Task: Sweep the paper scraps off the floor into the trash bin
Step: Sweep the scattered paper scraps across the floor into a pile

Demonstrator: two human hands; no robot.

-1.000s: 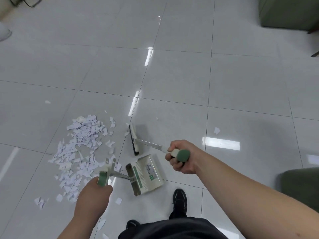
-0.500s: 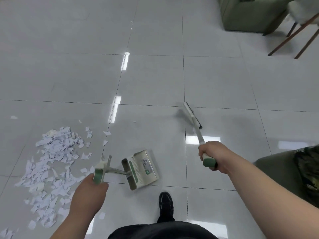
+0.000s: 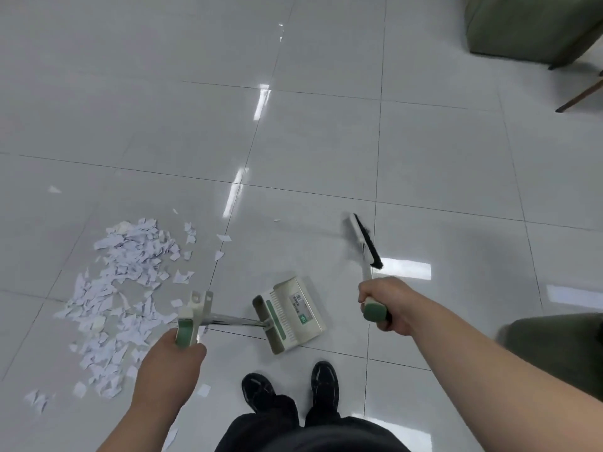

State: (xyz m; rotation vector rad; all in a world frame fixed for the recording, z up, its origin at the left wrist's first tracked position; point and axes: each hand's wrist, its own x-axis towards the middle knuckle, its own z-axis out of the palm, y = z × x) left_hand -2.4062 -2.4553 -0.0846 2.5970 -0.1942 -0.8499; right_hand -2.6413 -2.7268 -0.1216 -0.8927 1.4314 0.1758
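Note:
A wide pile of white paper scraps (image 3: 120, 291) covers the tiled floor at the left. My left hand (image 3: 173, 363) grips the green-tipped handle of a cream dustpan (image 3: 290, 316), whose pan rests on the floor just ahead of my feet, to the right of the pile. My right hand (image 3: 388, 305) grips the green end of a broom (image 3: 363, 241). The broom's black-bristled head is out to the right, well apart from the scraps. No trash bin is in view.
A green upholstered seat (image 3: 528, 24) stands at the far right, with a wooden chair leg (image 3: 580, 96) beside it. Another dark green object (image 3: 554, 347) sits at the right edge near my arm. My black shoes (image 3: 290, 386) stand behind the dustpan. A few stray scraps (image 3: 223, 238) lie beyond the pile.
The broom head has swung from beside the scrap pile out to the right, and my right hand went with it. The dustpan stays in about the same place.

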